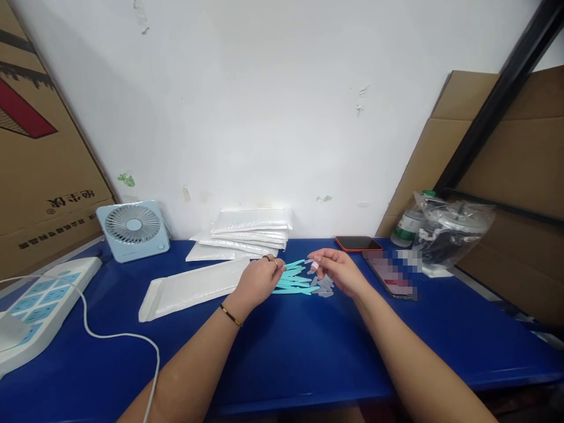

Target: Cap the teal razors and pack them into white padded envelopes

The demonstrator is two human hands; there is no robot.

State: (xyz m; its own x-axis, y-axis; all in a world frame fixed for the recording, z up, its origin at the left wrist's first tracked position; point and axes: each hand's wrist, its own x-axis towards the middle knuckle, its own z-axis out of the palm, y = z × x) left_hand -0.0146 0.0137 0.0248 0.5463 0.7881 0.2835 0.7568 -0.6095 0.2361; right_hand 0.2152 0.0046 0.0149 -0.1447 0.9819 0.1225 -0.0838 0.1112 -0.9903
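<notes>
My left hand (261, 279) is closed, pinching one end of a slim teal plastic stick (295, 264) that points right, shaped like an eyebrow razor. At its tip, the fingertips of my right hand (337, 269) pinch a small clear plastic cover (308, 261); whether the cover sits over the tip I cannot tell. A pink-white wrap is around one right finger. Below the hands lies a loose pile of teal sticks (293, 289), partly hidden by my left hand. Right beside it is a heap of clear covers (326, 286).
A white padded envelope (194, 289) lies left of my left hand, before a stack of padded envelopes (251, 222). A fan (134, 230), power strip (61, 294) and white cable (118, 336) are left. Phones (359, 243), a bottle (404, 229) and a bagged container (449, 235) are right.
</notes>
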